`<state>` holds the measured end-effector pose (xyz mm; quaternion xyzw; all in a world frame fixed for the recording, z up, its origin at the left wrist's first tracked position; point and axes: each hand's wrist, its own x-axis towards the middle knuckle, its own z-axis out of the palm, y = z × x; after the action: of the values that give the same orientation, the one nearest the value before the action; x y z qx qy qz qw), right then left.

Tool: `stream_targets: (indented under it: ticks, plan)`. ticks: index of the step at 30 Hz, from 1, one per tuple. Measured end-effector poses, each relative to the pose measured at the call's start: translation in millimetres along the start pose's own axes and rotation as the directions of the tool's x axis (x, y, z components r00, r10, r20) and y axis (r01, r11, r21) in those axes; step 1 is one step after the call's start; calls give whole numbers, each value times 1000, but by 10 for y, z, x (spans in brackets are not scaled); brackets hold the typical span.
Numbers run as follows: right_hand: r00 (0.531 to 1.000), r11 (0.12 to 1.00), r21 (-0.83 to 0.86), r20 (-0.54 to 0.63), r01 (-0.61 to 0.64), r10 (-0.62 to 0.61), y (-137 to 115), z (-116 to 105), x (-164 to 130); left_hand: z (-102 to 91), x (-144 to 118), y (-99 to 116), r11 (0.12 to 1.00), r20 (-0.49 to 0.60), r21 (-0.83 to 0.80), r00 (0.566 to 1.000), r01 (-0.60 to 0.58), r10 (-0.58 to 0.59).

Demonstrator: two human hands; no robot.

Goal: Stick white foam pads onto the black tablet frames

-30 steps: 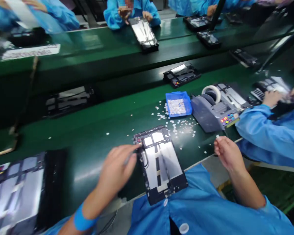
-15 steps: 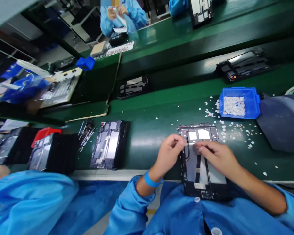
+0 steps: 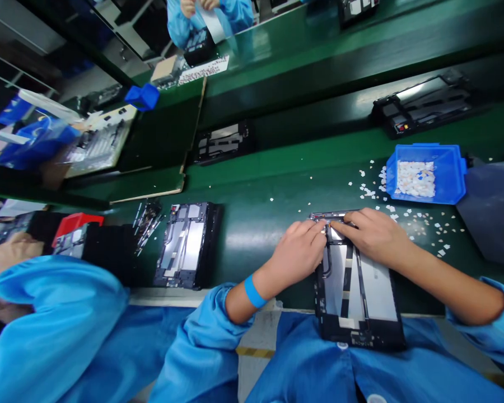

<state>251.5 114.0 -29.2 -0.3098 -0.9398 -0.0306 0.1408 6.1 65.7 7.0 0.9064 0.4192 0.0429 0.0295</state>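
Observation:
An opened tablet (image 3: 338, 285) with its inner parts showing lies in front of me, its lower end over the table's edge. At its upper end my left hand (image 3: 300, 252), with a blue band on the wrist, has its fingers bent and pressed together on the upper left part. My right hand (image 3: 373, 235) lies across the upper right corner, thumb and finger pinched close to the left fingertips. Whatever is between the fingertips is too small to make out. The hands cover much of the tablet's top.
To the right stands a blue bin (image 3: 457, 173) with white scraps (image 3: 415, 179); more scraps lie scattered around it. A stack of opened tablets (image 3: 185, 246) is on the left, near thin metal strips (image 3: 145, 226). A co-worker's sleeve (image 3: 59, 296) is at far left. Other tablets (image 3: 222, 143) lie farther back.
Both hands have moved up the tablet to its top end, their fingertips now against it. The view has shifted slightly. At far left, the co-worker's hand has risen to the devices.

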Motion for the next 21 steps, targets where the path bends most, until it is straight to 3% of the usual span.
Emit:
stream_targets:
  ticks: [6, 14, 18, 21]
  plan:
    - [999, 998, -18, 15, 52, -52, 41, 13, -4, -7, -24, 122, 994, -12, 105, 1000, -6, 7]
    - [997, 996, -21, 2, 82, -82, 47, -5, 18, -23, 1, 103, 994, 17, 111, 1000, -24, 23]
    - [997, 997, -36, 40, 70, -68, 47, -70, 55, -78, 18, 60, 1000, 49, 8, 999, 4, -5]
    - [996, 996, -42, 52, 74, -71, 77, -93, 76, -140, 58, -33, 977, 57, -201, 997, 64, -54]
